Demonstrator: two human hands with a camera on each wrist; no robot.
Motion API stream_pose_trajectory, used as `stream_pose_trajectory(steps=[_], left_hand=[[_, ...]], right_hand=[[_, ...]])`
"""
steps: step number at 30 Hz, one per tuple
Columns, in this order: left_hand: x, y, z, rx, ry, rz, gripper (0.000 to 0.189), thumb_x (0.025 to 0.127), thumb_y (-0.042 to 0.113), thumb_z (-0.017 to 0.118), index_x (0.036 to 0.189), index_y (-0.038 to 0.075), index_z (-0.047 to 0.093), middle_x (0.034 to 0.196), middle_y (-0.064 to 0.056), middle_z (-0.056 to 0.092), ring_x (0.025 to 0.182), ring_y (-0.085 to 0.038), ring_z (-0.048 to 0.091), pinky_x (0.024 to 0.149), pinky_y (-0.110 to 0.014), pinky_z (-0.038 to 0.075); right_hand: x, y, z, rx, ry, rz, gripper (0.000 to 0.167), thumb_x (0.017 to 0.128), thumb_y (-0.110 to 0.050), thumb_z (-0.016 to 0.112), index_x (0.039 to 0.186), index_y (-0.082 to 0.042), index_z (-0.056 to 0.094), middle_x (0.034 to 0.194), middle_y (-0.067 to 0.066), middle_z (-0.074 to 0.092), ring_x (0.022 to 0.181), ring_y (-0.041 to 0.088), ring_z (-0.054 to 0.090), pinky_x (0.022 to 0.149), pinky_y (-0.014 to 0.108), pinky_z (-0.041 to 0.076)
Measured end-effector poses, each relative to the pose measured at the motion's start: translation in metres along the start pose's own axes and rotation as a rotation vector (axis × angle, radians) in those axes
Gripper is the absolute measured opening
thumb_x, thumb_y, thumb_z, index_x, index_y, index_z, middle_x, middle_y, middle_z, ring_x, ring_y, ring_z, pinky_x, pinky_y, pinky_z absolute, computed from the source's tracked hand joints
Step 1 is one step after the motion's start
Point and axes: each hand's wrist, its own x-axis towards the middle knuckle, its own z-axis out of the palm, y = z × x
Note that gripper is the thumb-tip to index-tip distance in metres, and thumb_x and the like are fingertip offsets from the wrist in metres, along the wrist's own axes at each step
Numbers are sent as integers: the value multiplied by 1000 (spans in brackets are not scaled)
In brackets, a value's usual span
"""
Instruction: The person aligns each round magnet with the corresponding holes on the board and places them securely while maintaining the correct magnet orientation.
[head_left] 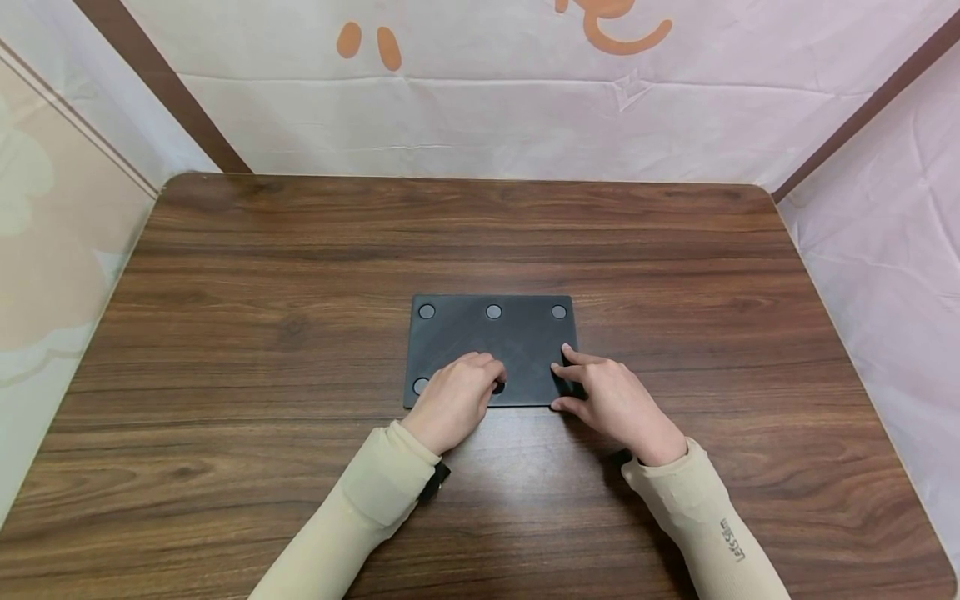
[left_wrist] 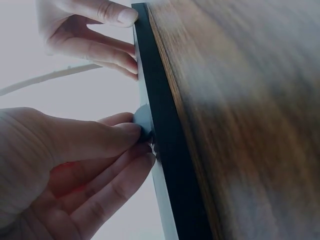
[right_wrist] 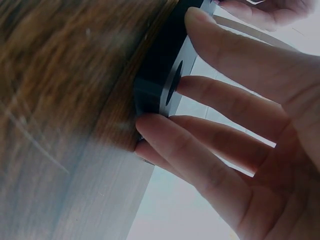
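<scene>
A flat black rectangular board point(head_left: 525, 333) lies on the wooden table, with grey round discs set into its face, such as the one at the far middle point(head_left: 493, 311). At the middle of its near edge, my left hand point(head_left: 459, 387) pinches a dark round disc point(left_wrist: 142, 120) between thumb and fingers. That disc stands on edge, tilted up from the board's face. My right hand point(head_left: 611, 396) grips the near right corner, thumb on the near edge and fingers at the right side. One fingertip point(right_wrist: 186, 85) touches beside a round spot point(right_wrist: 173, 82) there, which the hand covers in the head view.
The brown wood-grain table point(head_left: 262, 333) extends on all sides of the board. White printed curtains point(head_left: 487, 125) hang behind it and along both sides. Both forearms reach in from the near edge, in pale sleeves point(head_left: 390, 475) with dark bands at the wrists.
</scene>
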Motion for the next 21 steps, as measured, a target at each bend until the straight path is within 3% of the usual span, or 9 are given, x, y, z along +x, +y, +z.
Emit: stream_pose_trajectory(steps=[5, 21], left_hand=[[0, 0, 1, 6, 19, 0, 13, 88, -2, 63, 84, 9, 70, 85, -1, 62, 84, -17, 62, 65, -29, 55], [2, 4, 1, 44, -8, -26, 10, 86, -1, 67, 84, 6, 73, 85, -2, 64, 84, -18, 62, 65, -28, 56]], right_hand=[[0, 0, 0, -4, -12, 6, 48, 79, -23, 79, 120, -1, 67, 134, 24, 54, 96, 35, 68, 76, 41, 57], [-1, 0, 0, -2, -16, 9, 49, 79, -23, 79, 121, 0, 66, 135, 24, 53, 105, 36, 65, 80, 43, 56]])
